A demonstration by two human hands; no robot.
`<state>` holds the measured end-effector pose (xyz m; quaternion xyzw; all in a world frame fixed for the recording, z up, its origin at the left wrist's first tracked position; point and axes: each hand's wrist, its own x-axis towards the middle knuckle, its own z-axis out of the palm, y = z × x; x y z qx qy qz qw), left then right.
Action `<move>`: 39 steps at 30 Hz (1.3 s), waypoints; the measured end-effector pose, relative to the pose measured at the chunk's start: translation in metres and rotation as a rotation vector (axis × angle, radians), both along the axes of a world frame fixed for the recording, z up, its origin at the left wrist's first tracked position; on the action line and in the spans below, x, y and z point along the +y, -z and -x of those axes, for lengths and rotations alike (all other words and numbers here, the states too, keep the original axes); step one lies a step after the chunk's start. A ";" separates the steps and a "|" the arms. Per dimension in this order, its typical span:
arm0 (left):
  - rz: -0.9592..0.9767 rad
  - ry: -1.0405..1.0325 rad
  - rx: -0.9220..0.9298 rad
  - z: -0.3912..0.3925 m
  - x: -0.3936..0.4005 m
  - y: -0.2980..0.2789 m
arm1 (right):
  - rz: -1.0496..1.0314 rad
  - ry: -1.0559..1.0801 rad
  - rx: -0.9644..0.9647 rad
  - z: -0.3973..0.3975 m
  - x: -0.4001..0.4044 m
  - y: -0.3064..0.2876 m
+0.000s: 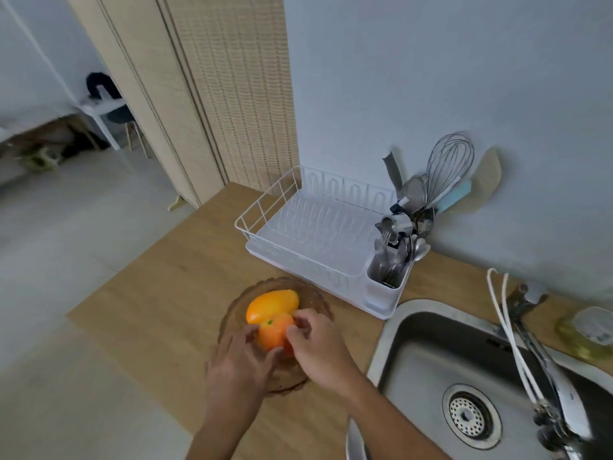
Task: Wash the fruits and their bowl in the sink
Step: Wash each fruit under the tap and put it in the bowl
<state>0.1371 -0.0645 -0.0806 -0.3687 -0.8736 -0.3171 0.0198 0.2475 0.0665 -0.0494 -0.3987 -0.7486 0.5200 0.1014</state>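
A brown glass bowl (292, 287) stands on the wooden counter, left of the steel sink (428, 356). In it lie a yellow-orange mango (272, 305) and an orange (273, 333) with a small green stem spot. My left hand (237, 370) cups the orange from the near left side. My right hand (318, 343) grips the same orange from the right, fingers curled over it. A bit of a red fruit shows under my right fingers. The near part of the bowl is hidden by both hands.
A white dish rack (308, 230) with a cutlery holder (388, 280), whisk and utensils stands behind the bowl. The tap (530, 330) with a white hose hangs over the sink's right side. A soap bottle (587, 330) stands far right. The counter edge drops off at left.
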 end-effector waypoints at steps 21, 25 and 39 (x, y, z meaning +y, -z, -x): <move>0.347 0.055 0.062 0.037 -0.004 0.018 | 0.099 0.025 0.037 0.003 -0.011 0.024; -0.031 0.265 0.117 -0.030 0.021 0.009 | 0.087 0.236 0.051 -0.081 -0.006 0.027; 0.804 0.846 -0.662 -0.301 0.095 0.089 | 0.284 0.592 -0.585 -0.383 -0.005 0.120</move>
